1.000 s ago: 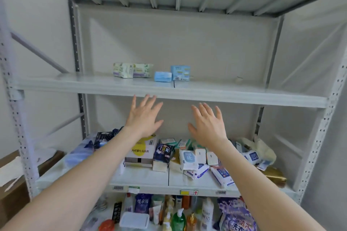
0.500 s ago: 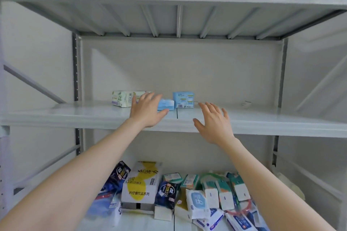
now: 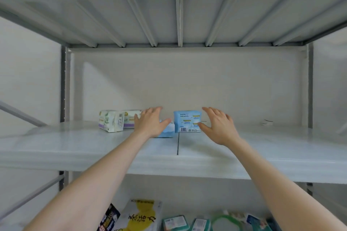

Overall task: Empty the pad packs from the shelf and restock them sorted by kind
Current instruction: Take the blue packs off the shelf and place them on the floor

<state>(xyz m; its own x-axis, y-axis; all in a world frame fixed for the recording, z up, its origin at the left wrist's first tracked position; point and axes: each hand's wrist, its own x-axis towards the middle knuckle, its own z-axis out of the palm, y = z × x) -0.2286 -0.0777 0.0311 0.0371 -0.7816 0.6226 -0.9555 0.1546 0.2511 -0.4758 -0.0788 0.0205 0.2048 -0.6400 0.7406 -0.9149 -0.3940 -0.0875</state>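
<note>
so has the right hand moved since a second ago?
Yes. The right hand went up and forward, from below the front edge of the shelf to above it, beside the upright blue pack.

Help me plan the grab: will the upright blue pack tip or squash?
The upright blue pack stands on a narrow edge, so a nudge probably tips it. Its soft-looking film wrap likely dents and feels light.
</note>
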